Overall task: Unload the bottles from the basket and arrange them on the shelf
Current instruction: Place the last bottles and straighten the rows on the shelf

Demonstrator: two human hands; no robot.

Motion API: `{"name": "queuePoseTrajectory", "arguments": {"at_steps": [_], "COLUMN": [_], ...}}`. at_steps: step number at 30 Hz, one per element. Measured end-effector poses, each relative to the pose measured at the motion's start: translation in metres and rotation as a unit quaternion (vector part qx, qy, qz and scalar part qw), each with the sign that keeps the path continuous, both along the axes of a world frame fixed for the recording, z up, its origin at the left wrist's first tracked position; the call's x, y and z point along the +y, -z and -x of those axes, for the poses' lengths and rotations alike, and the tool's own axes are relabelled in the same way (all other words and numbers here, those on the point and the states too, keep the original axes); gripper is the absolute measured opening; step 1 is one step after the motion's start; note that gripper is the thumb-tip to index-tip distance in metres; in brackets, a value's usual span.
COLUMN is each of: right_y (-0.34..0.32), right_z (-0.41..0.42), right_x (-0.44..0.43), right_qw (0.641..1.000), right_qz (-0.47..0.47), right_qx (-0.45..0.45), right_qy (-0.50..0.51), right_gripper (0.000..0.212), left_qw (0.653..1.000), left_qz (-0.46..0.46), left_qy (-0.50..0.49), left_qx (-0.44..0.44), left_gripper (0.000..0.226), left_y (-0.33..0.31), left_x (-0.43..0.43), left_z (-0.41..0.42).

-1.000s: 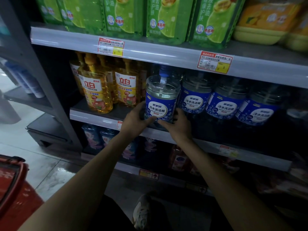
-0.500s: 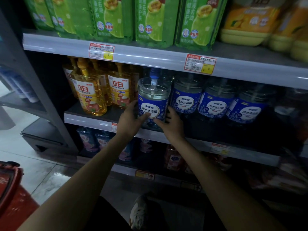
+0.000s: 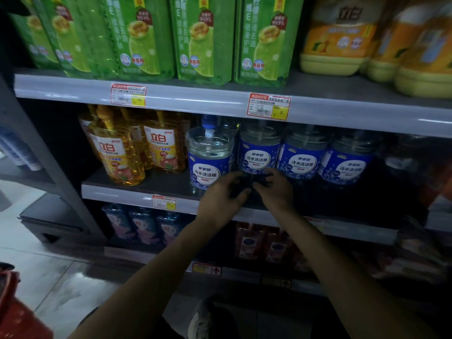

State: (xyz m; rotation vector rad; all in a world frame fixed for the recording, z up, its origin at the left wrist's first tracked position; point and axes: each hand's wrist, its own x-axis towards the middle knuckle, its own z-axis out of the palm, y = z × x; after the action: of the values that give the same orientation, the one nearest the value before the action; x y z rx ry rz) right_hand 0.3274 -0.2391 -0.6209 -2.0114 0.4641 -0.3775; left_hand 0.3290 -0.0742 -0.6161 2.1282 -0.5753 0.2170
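- Down in the bottom left corner, closest to me, a corner of the red plastic basket [image 3: 12,304] sits on the pale tiled floor [image 3: 49,272]. I cannot see inside it, so I cannot say how many bottles remain.
- Ahead of that, my left hand [image 3: 221,196] and right hand [image 3: 275,192] hang side by side, nearly touching, in front of the lip of the grey metal shelf [image 3: 117,193]. Both sets of fingers are released and loosely bent, grasping nothing. The left ones lie over the bottle's lower right edge, and blur keeps me from saying whether they touch it.
- The task's thing, a clear round plastic bottle with a blue label and blue cap [image 3: 210,155], stands upright on that shelf. It is between the amber pump bottles with yellow labels [image 3: 117,152] and the row of matching blue-labelled bottles [image 3: 300,157].
- It looks set forward of that row, near the lip. My worry is that a knuckle catching its base on the way out could rock it off the edge.
- Pushing it back too hard could drive it into its right-hand neighbour, just beside it, and upset the line.
- Farthest up, green refill packs [image 3: 203,40] and orange-and-yellow jugs [image 3: 342,37] fill the upper shelf, well clear of my hands.
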Motion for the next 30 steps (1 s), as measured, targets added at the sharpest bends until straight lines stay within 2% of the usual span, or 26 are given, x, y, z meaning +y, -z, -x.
{"name": "queuePoseTrajectory", "arguments": {"at_steps": [3,8,13,17,21,30], "right_y": [-0.002,-0.001,0.004,0.006,0.007,0.01], "right_z": [-0.007,-0.013,-0.019,-0.02,-0.018,-0.016], "right_x": [-0.009,-0.018,-0.023,-0.025,-0.029,-0.03], "right_qw": [0.999,0.996,0.992,0.987,0.986,0.988], "right_qz": [-0.045,-0.08,-0.114,-0.146,-0.153,-0.143], "right_qx": [-0.009,-0.041,-0.052,-0.062,-0.06,-0.047], "right_qy": [0.021,0.008,-0.01,-0.016,-0.025,-0.042], "right_gripper": [0.054,0.072,0.08,0.081,0.082,0.086], "left_qw": [0.999,0.997,0.987,0.969,0.956,0.955], "left_qz": [0.028,0.026,0.086,0.158,0.201,0.201], "left_qy": [0.022,-0.008,0.016,0.028,0.042,0.035], "left_qx": [0.041,0.069,0.132,0.189,0.209,0.213], "left_gripper": [0.058,0.078,0.093,0.092,0.085,0.084], "left_y": [0.005,0.024,0.031,0.03,0.04,0.036], "left_x": [-0.027,-0.048,-0.064,-0.073,-0.072,-0.074], "left_z": [-0.011,-0.033,-0.048,-0.049,-0.06,-0.059]}}
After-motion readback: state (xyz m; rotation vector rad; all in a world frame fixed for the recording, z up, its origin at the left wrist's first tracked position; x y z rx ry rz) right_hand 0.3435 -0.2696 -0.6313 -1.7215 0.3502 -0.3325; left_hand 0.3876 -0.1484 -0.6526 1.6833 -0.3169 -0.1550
